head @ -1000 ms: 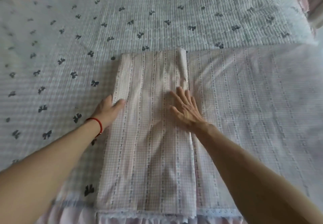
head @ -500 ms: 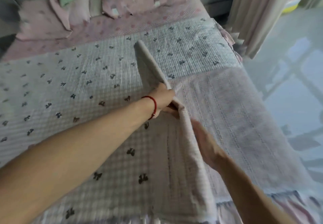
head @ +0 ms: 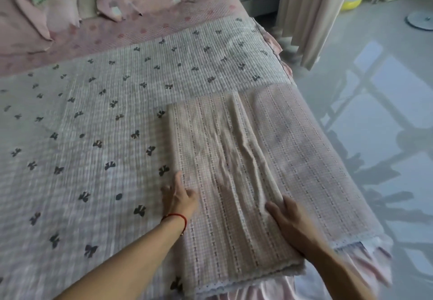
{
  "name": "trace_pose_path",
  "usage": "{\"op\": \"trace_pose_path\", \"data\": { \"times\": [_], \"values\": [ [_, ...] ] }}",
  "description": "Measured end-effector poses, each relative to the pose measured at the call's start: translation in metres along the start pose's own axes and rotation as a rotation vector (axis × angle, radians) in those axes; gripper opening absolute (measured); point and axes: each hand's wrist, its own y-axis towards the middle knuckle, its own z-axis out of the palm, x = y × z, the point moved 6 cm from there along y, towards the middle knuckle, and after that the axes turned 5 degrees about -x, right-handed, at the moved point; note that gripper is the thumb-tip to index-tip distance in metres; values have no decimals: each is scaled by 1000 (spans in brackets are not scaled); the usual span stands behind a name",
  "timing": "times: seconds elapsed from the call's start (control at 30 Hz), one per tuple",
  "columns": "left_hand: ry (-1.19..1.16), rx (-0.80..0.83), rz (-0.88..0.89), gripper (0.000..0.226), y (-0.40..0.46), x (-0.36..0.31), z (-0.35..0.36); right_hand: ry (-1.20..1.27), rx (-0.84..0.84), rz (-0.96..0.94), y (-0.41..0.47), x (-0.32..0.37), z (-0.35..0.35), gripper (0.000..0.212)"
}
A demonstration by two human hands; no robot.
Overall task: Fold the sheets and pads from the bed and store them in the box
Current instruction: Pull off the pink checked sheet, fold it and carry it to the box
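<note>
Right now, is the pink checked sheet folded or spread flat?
Partly folded: the pink checked sheet has a layered strip doubled over its spread right part. Left hand and right hand rest on it.

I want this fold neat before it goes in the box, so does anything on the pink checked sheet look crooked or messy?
Yes. The folded pink sheet has ridged wrinkles running lengthwise down its right-hand part, ending near the right hand. The left hand lies flat on its left edge. Nothing looks torn or stained.

pink checked sheet (head: 225, 182), bow-print pad (head: 105, 124)
</note>
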Motion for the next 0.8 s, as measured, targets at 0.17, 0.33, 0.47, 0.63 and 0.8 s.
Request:
{"op": "trace_pose_path", "data": {
  "times": [0.17, 0.33, 0.47, 0.63, 0.8],
  "values": [
    [-121, 141, -178, 84, 8, 16, -3, -167, -86, 78, -8, -3, 0, 30],
    [-78, 252, -224, 90, 18, 13, 2, -404, -197, -134, 9, 54, 14, 60],
    [-56, 75, -155, 80, 60, -11, -5, -636, 4, -398, 69, 99, 58, 67],
    [-151, -61, -195, 58, 149, -47, -18, -690, 57, -364, 158, 113, 82, 71],
    [-344, -45, -223, 67, 239, -72, -16, -681, -16, -407, 229, 140, 83, 75]
  ]
}}
